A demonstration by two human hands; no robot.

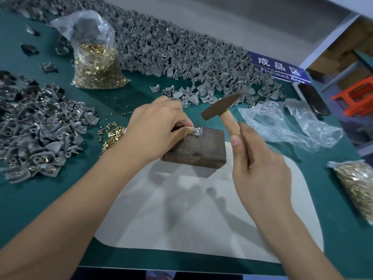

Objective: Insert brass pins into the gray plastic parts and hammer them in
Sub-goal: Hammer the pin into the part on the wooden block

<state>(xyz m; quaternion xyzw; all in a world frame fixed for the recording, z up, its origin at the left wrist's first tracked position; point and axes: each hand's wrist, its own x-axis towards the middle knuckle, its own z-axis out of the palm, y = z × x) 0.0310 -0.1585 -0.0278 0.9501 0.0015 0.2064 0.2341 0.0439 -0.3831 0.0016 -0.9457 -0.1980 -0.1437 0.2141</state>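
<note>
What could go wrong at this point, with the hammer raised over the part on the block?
The left hand pinches the gray part right beside its brass pin, so a slightly off blow from the hammer could hit the fingertips. The part sits near the corner of the block; a glancing strike might knock it off or bend the pin.

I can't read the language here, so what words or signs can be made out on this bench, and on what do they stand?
"成品区": white characters on the blue sign lying at the far right of the green table, beside the pile of gray plastic parts.
"Finished Area": smaller white line beneath, on the same sign, partly blurred in the middle.
No other text shows; the bags, hammer and block carry none that I can read.
</note>
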